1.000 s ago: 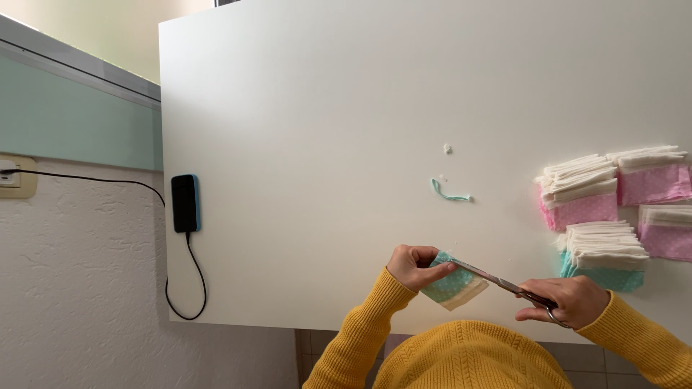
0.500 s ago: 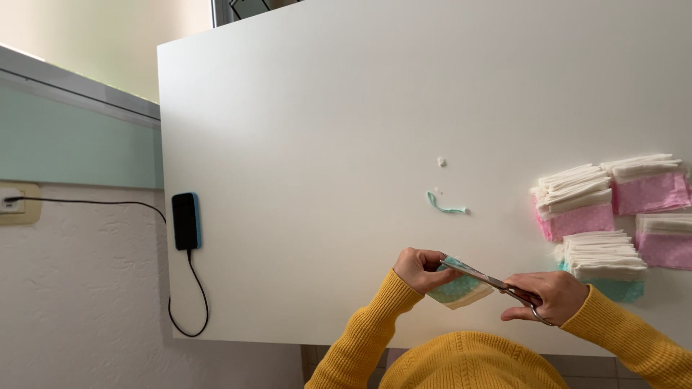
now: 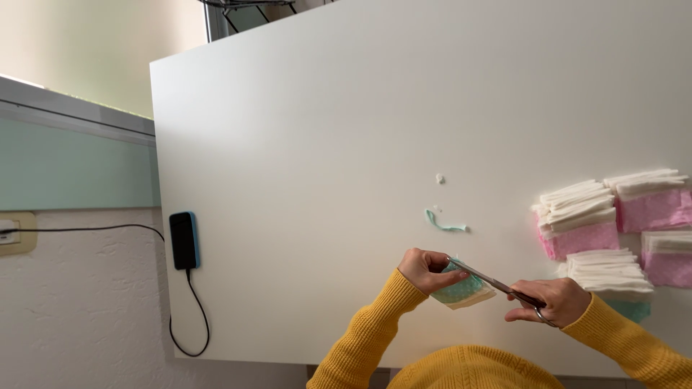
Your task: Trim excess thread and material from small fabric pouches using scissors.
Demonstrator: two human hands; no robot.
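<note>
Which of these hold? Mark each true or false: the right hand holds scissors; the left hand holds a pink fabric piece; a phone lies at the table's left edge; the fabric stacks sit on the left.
1. The right hand holds scissors. True.
2. The left hand holds a pink fabric piece. False: the fabric piece is teal with a cream layer.
3. A phone lies at the left edge of the table. True.
4. The fabric stacks sit on the left. False: they are on the right.
</note>
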